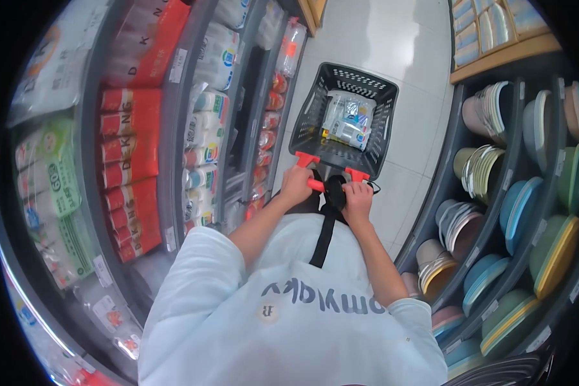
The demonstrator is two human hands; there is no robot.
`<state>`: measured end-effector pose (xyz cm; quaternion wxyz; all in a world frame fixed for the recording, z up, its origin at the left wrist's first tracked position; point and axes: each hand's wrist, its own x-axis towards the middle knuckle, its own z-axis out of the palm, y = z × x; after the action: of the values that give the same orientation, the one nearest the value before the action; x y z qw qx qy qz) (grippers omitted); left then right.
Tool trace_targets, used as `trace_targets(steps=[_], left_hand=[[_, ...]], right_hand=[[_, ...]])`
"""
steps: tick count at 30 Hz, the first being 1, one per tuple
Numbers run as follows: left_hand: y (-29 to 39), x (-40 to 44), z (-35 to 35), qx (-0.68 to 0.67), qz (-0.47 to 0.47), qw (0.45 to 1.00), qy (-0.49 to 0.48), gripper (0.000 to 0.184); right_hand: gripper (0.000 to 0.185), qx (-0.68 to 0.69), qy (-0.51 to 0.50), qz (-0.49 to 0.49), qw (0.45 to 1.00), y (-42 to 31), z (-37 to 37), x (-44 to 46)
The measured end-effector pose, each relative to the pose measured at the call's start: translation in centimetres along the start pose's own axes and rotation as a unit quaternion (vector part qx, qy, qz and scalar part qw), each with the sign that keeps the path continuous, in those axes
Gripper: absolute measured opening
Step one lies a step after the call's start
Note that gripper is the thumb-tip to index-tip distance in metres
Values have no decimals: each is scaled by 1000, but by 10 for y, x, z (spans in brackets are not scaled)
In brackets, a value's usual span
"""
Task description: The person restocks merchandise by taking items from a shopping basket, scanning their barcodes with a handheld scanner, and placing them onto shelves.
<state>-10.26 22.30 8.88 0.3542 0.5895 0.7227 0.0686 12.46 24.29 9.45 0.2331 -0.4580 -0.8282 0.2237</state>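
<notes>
Bright indoor light, white glare on the floor tiles, shelves bowed by wide-angle distortion, black corners

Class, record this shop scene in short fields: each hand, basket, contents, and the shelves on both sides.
Left hand: closed around the red handle
Right hand: at the handle's other end; grip unclear
Basket: dark, perforated, ahead of the person
Contents: wrapped goods
Left shelves: wrapped packs, some red
Right shelves: stacked tubs, coloured basins
</notes>
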Motion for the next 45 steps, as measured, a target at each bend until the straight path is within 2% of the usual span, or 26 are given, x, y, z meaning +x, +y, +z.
trace_targets(steps=[2,4,5,8,9,12,14,15,17,18,20,21,23,24,25,26,28,30,32,33,34,37,39,42,45], left_hand=[[-13,-18,7,54,55,996,-49,19],[-8,-24,-7,39,33,988,-149,19],[-16,-26,-8,50,73,976,-199,22],[-30,-23,-4,58,105,939,-322,28],[-37,-27,4,47,100,932,-344,28],[-55,-24,24,13,162,893,-421,37],[-65,-23,38,55,244,848,-467,58],[-65,-18,41,53,243,844,-475,58],[-63,-11,51,59,244,778,-576,70],[-60,-9,56,54,243,775,-581,70],[-55,-2,66,94,215,714,-660,78],[-60,4,81,96,221,713,-658,78],[-65,20,104,-69,87,631,-768,69],[-71,37,115,-138,82,613,-774,51],[-73,55,120,-216,-55,618,-754,36],[-81,76,129,-290,-125,636,-704,36],[-109,123,157,-419,-194,687,-561,32],[-132,167,192,-432,-291,758,-394,36],[-171,200,236,-401,-295,831,-250,33],[-192,213,259,-358,-311,861,-186,41],[-213,224,282,-329,-329,869,-167,48],[-235,265,320,-303,-397,851,-160,54],[-228,282,322,-276,-369,879,-124,61],[-219,301,329,-308,-361,873,-113,67],[-216,315,337,-280,-373,877,-113,67]], right_hand=[[29,27,-31,20,999,0,-4,-17],[27,73,-55,34,995,-4,0,-37],[26,91,-77,44,992,-8,0,-45],[25,136,-121,28,983,-6,24,-68],[27,139,-142,26,980,-10,21,-67],[28,187,-191,34,963,-9,35,-86],[26,180,-200,39,962,-10,45,-95],[25,189,-215,35,957,-10,46,-98],[24,199,-236,35,950,-12,49,-103],[23,199,-250,33,947,-12,48,-104],[22,197,-266,38,943,-12,45,-105],[22,187,-270,34,944,-10,51,-110],[22,186,-281,40,941,-6,47,-109],[22,186,-284,37,940,-3,45,-108],[23,187,-285,34,939,0,43,-106],[23,190,-287,37,938,3,41,-100],[23,205,-277,31,938,11,38,-88],[23,216,-281,41,934,16,33,-77],[23,229,-285,47,930,23,31,-64],[23,228,-289,38,929,26,30,-59],[22,226,-294,28,928,30,28,-53],[23,241,-308,36,920,48,24,-27],[25,268,-338,34,901,56,22,-15],[23,316,-397,43,861,71,24,1],[22,347,-443,41,826,82,27,15]])
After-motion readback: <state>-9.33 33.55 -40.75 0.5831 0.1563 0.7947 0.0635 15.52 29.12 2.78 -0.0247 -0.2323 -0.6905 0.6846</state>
